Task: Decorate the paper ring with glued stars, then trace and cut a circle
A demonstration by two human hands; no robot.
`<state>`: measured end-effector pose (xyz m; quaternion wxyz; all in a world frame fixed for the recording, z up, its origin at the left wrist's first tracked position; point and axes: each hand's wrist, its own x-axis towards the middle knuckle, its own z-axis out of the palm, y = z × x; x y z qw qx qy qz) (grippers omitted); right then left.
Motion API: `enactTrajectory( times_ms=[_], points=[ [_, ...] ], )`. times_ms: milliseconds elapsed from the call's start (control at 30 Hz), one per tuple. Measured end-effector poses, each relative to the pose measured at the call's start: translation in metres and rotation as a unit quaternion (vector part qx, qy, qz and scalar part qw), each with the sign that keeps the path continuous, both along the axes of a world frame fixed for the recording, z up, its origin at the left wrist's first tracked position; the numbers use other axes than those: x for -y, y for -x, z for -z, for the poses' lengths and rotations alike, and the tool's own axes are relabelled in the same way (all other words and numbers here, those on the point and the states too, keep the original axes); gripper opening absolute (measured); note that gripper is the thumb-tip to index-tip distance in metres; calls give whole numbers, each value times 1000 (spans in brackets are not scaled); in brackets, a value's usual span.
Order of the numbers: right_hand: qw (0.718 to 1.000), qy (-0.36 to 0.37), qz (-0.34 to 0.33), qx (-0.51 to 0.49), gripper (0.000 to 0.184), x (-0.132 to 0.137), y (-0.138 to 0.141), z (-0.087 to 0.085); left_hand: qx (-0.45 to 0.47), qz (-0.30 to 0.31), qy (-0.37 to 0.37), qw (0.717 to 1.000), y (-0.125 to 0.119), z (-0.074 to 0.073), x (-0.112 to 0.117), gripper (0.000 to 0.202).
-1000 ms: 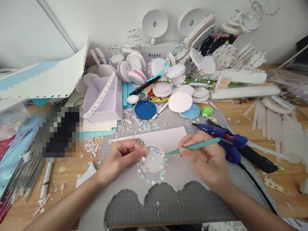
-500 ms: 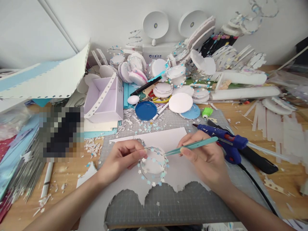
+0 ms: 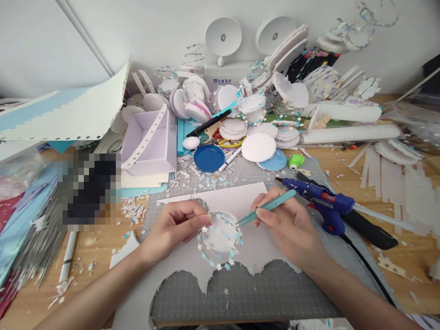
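Observation:
My left hand pinches the upper left edge of a small wire ring ornament, set with white and pale blue paper flowers around a white round disc. Closed around a pair of teal tweezers, my right hand keeps their tips at the ornament's right edge. Whether the tips grip a flower or the wire is too small to tell. Below both hands lies a white foam sheet with scalloped cut-outs along its near edge.
A blue hot glue gun lies right of my right hand, its cord trailing forward. Behind are a blue lid, a lilac box and piled white discs. A grey cutting mat covers the wooden table; paper scraps are scattered about.
The tweezers have turned in my right hand, their rear end now higher and further left. The ornament's lower edge has shifted slightly toward me. My left hand keeps its pinch.

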<state>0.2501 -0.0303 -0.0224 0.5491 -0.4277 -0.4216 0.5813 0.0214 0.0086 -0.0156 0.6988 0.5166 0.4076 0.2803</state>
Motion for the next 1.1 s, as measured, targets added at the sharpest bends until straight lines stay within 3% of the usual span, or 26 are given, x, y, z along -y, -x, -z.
enactTrajectory(
  times_ms=[567,1100],
  points=[
    [1000,22,-8,1,8,1,0,0,-15,4,-2,1000,-1,-1,1,23],
    [986,148,-38,-66,20,-5,3,-4,-12,15,-15,1000,-1,-2,1,22]
  ],
)
